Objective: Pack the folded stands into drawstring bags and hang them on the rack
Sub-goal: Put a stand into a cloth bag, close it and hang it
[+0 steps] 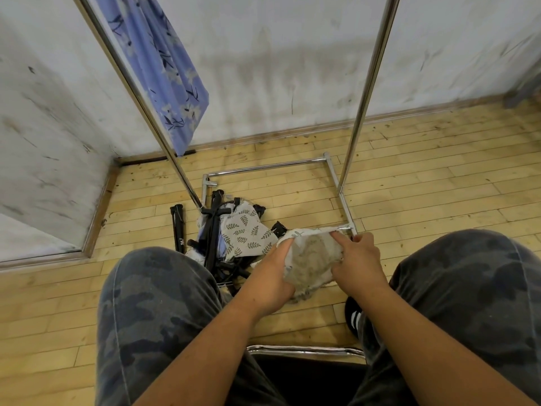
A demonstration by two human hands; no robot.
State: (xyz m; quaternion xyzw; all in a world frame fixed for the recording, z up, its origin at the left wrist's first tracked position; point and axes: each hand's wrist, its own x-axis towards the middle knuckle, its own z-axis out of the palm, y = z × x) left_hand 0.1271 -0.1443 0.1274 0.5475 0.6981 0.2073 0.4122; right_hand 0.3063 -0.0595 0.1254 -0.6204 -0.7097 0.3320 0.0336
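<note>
I sit facing a chrome rack on a wooden floor. Between my knees, both hands hold a white leaf-print drawstring bag with its mouth spread wide. My left hand grips the bag's left edge, and my right hand pinches the right edge near the rim. The inside of the bag shows nothing but cloth. Several folded black stands lie in a pile on the floor by the rack's left post, with another leaf-print bag draped over them. A blue floral bag hangs from the rack.
The rack's base frame lies on the floor ahead, near a stained white wall. One black stand lies apart to the left. My knees in camouflage trousers flank the hands. A chrome chair edge sits under me.
</note>
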